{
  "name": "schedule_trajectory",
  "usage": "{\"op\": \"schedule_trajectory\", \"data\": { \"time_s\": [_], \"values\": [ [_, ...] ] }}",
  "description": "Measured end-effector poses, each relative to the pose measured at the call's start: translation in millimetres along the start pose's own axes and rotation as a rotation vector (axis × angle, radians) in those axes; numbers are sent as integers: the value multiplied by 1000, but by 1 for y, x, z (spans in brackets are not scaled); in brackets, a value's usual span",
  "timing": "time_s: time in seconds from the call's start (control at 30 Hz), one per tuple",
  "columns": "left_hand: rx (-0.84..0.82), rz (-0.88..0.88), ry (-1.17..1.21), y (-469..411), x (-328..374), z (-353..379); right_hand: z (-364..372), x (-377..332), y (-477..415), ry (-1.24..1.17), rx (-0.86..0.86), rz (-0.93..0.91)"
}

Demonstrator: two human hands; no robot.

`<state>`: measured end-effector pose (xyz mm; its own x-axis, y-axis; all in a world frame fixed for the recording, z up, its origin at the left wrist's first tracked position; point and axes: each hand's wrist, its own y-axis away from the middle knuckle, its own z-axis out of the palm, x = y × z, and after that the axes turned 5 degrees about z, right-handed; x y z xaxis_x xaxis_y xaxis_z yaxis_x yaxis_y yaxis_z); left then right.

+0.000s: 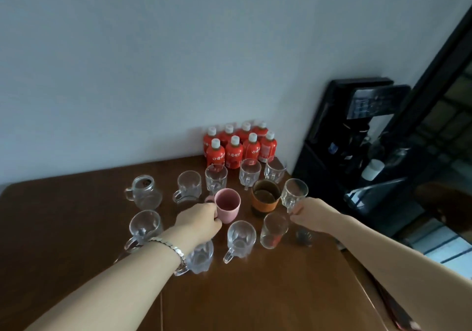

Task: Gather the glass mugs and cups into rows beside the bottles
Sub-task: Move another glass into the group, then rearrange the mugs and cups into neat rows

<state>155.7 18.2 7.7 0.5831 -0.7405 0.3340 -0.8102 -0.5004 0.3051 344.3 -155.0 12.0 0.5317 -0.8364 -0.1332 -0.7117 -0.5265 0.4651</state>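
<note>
Several red bottles (233, 149) with white caps stand in two rows at the table's far corner. Three clear glass mugs (249, 172) line up just in front of them. My left hand (200, 219) grips the handle of a pink mug (227, 208). My right hand (310, 213) holds a clear faceted mug (293, 195) by its handle, beside a brown cup with an orange band (265, 198). More clear mugs (189, 185) and a tumbler (273, 229) are scattered over the middle of the table.
The brown wooden table (76, 228) meets a pale wall at the back. A black water dispenser (357, 136) stands just past the table's right edge. A round glass jug (146, 191) sits at the left. A small dark object (305, 237) lies under my right forearm.
</note>
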Motion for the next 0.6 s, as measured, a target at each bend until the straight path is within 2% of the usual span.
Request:
{"op": "schedule_trajectory", "data": {
  "time_s": [0.13, 0.37, 0.5, 0.6],
  "values": [
    [65, -47, 9, -73, 46, 6, -33, 38, -60, -79, 28, -35],
    [217, -65, 73, -181, 83, 9, -66, 58, -178, -6, 29, -195],
    [176, -70, 60, -230, 78, 17, -70, 40, -225, -27, 30, -196],
    [62, -35, 3, -259, 67, 21, -54, 20, -254, -47, 11, -136]
  ]
}}
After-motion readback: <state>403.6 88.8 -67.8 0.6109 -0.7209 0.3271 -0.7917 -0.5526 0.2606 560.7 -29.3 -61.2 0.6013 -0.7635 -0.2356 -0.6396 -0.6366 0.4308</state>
